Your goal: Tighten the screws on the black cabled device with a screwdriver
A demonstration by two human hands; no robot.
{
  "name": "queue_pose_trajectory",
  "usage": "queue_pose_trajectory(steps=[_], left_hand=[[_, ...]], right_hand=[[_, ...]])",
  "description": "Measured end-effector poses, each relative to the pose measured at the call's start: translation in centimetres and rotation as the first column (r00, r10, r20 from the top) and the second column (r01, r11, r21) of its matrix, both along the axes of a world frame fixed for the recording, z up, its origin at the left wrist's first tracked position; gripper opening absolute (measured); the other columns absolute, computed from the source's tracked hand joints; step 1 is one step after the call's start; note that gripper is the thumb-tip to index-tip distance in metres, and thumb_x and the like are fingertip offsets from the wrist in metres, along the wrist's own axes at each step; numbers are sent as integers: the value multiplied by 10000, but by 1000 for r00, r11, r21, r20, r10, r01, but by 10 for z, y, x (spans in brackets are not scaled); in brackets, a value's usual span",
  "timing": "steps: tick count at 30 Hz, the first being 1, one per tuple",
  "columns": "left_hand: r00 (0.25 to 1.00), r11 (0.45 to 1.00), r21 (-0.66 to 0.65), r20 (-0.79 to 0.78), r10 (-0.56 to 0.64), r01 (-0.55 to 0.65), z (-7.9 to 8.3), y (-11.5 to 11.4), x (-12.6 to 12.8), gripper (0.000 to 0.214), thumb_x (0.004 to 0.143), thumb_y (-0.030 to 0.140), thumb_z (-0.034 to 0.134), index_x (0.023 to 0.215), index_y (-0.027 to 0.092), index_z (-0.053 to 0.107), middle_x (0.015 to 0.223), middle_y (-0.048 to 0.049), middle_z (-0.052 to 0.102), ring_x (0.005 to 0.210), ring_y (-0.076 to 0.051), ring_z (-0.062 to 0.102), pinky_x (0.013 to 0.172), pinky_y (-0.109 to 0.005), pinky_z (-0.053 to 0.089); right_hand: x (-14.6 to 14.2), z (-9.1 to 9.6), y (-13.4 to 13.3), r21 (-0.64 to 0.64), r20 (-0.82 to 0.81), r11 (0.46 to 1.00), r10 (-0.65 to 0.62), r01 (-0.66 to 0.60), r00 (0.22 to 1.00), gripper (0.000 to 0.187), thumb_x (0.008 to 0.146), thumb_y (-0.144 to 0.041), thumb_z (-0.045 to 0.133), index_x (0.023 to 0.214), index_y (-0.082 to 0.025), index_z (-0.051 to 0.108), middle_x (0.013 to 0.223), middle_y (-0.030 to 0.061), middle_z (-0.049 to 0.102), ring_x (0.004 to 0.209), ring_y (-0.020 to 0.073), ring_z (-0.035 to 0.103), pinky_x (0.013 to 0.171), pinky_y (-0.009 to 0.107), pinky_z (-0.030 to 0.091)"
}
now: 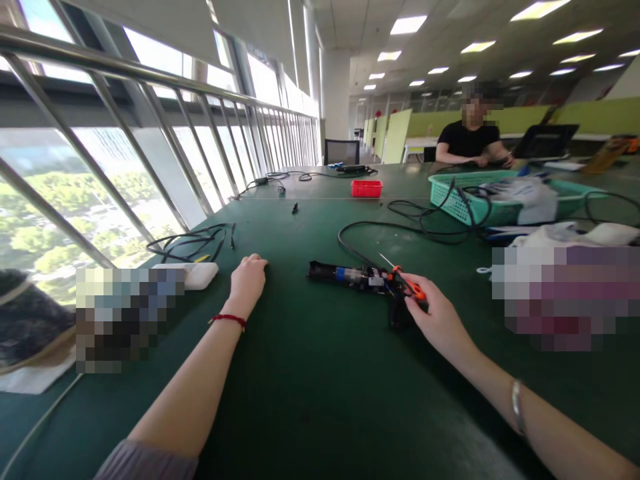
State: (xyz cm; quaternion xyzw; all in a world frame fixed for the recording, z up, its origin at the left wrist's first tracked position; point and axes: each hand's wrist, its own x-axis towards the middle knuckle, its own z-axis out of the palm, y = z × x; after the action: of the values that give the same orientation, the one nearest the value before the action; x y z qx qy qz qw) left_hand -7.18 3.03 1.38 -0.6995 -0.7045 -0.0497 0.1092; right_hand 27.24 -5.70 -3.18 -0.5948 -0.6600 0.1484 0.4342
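Observation:
My right hand [434,308] grips a screwdriver by its orange and black handle [416,289]. The thin metal shaft points up and to the left, its tip above the table. Under and beside that hand lies an opened, corded black device [327,272] shaped like a pistol. It shows a blue band, bare inner parts and wires, and a dark grip toward me. My left hand [249,283], with a red string bracelet on the wrist, rests on the green table to the left of the device. Its fingers are curled in and hold nothing visible.
A red box [367,189] and a small black part [295,208] sit farther back. At right are a teal basket [453,200] with bags and cables, and a plastic bag [545,240]. A white object [201,275] and black cable [193,243] lie left. A person [473,140] sits across.

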Motion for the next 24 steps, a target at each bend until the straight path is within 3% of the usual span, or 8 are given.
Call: queue_pose_trajectory(steps=[5,8,11,13,14,16,18,24], left_hand=[[979,987,-106,-180,98,-118,14,-19,48,389,819,-56,355,990,53,687,1053,-181,611,1001,-263,606,727,-312,546],[974,982,-176,-225,33,-74,16,-45,86,355,817,-70,399,1005,35,681,1030,-185,608,946,-238,623,697,-286,551],[963,966,-232,-215,-161,110,10,-74,122,322,794,-85,467,1004,39,678,1087,-179,593,946,-220,615,673,-257,554],[910,917,-218,-177,-375,335,1,-88,141,308,812,-58,491,1043,55,661,1073,-150,600,961,-214,604,687,-259,558],[856,866,-199,-164,-491,459,-3,-92,148,294,826,-38,497,1055,63,653,1051,-133,606,951,-208,602,702,-264,559],[757,775,-134,-165,-632,618,-12,-96,155,262,848,-2,500,1057,68,641,1004,-111,611,923,-204,597,709,-281,558],[711,727,-72,-166,-683,682,-18,-95,155,231,854,24,517,1046,73,636,972,-97,611,900,-200,590,721,-291,553],[715,717,75,59,-697,693,-24,-86,142,166,900,130,511,961,147,664,949,-50,622,857,-175,581,726,-287,532]], right_hand=[[3,-2,2,12,39,1000,9,-9,999,425,808,-185,439,1219,-210,541,1147,95,613,1062,249,589,949,424,437],[4,-2,3,15,42,1000,12,-12,999,434,805,-174,429,1223,-199,546,1139,102,620,1066,254,592,948,428,442],[3,-2,4,27,27,1000,7,-8,1000,424,806,-176,428,1208,-201,558,1136,101,632,1045,253,607,931,426,457],[3,-2,4,39,15,999,12,-12,1000,406,813,-188,433,1197,-207,565,1141,99,637,1026,250,617,922,421,464],[2,-2,4,48,9,999,17,-18,1000,395,818,-195,435,1190,-208,567,1148,100,637,1029,249,617,928,419,461],[2,-2,5,67,-5,997,30,-29,1000,370,832,-212,438,1178,-208,568,1164,100,637,1058,248,608,956,418,444],[2,-2,5,72,-21,997,30,-29,999,353,844,-231,437,1172,-208,565,1178,97,639,1085,246,599,978,418,428],[1,-1,4,46,-33,999,-2,3,999,346,848,-261,439,1164,-204,569,1172,91,653,1046,239,620,948,406,447]])
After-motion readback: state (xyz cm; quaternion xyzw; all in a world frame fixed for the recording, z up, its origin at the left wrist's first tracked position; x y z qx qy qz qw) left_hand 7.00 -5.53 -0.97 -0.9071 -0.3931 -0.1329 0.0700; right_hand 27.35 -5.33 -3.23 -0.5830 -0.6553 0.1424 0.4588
